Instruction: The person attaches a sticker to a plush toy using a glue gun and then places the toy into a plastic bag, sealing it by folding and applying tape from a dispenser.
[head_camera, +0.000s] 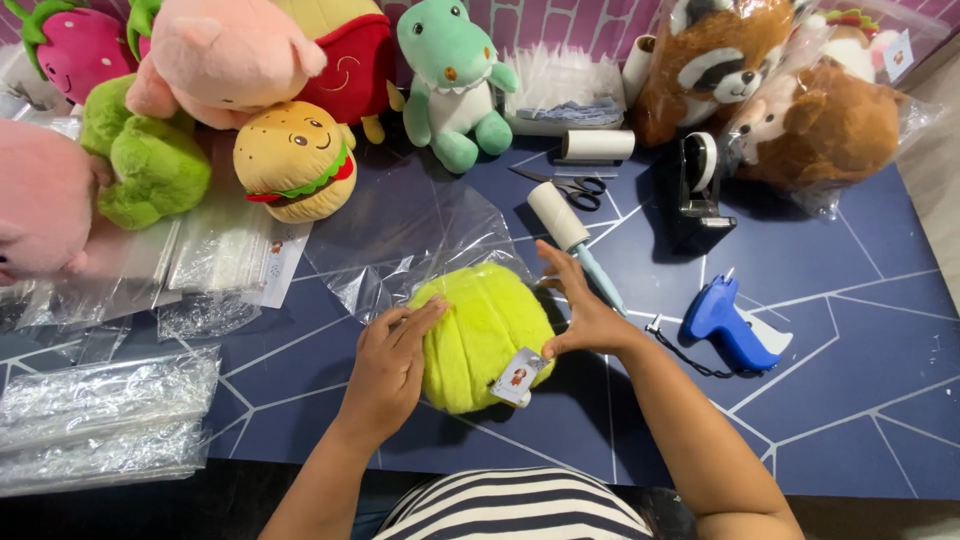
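**Two hands on a yellow-green plush**

A striped shirt (515, 505) fills the bottom edge. Above it, the left hand (390, 362) lies flat, fingers together, on the plush (480, 335); the right hand (580, 312) presses its other side, fingers spread, thumb by the tag (519, 377). Neither hand closes around it. The plush sits on a navy table (850, 330) lined with pale cracks, partly on a clear bag (400, 235). Near the right hand lie a lint roller (570, 235), scissors (570, 185) and a blue tagging gun (730, 325). Stuffed toys crowd the far edge before a purple wall (540, 20).
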